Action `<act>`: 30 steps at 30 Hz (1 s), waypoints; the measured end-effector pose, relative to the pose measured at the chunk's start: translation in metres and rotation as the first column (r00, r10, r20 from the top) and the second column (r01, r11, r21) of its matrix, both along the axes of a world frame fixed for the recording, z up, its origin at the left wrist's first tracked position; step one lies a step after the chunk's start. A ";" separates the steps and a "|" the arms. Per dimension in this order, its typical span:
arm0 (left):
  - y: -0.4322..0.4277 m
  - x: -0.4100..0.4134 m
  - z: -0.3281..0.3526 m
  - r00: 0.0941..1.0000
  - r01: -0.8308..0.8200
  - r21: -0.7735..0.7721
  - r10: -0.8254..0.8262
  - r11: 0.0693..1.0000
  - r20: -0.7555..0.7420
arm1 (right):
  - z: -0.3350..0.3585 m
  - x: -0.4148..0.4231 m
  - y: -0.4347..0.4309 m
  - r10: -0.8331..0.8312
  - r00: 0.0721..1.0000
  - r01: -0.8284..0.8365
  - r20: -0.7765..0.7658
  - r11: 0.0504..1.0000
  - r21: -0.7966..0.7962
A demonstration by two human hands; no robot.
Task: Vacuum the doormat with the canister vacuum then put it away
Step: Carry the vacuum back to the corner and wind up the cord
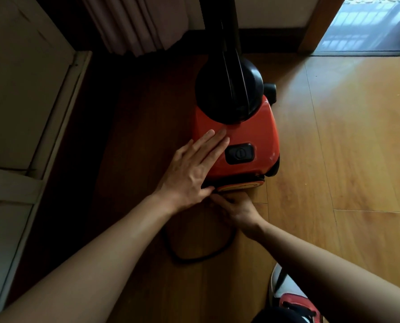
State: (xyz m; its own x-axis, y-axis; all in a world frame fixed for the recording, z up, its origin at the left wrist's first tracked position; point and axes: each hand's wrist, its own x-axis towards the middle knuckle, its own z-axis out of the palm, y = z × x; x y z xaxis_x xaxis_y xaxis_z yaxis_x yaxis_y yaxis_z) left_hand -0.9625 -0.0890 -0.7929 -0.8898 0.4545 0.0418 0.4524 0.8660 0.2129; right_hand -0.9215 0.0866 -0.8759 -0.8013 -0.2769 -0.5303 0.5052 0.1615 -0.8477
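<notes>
The red canister vacuum [248, 134] stands on the wooden floor, with a black dome and a black wand [227, 43] rising from its far end. A black power button [239, 153] sits on its top. My left hand [194, 169] lies flat on the red top, fingers straight. My right hand [237, 208] is at the vacuum's near rear edge, fingers curled at the black power cord [194, 257], which loops on the floor behind it. The fingertips are hidden under my left hand.
A pale cabinet or bed frame [31, 113] runs along the left. A curtain [133, 24] hangs at the back. An open doorway with a dark mat [366, 46] lies at the far right. My shoe [289, 299] is at the bottom right.
</notes>
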 end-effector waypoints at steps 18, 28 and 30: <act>0.002 0.000 -0.006 0.999 -0.016 0.051 0.018 0.999 -0.046 | 0.021 -0.013 0.110 -0.310 0.941 0.268 0.133 0.926 0.265; 0.002 0.001 -0.005 0.999 -0.021 0.064 0.023 0.998 -0.028 | 0.074 -0.025 0.083 -0.402 0.901 0.395 0.160 0.915 0.075; 0.003 0.002 -0.005 0.999 -0.026 0.058 0.027 0.998 -0.026 | 0.080 -0.024 0.075 -0.379 0.921 0.369 0.095 0.923 0.108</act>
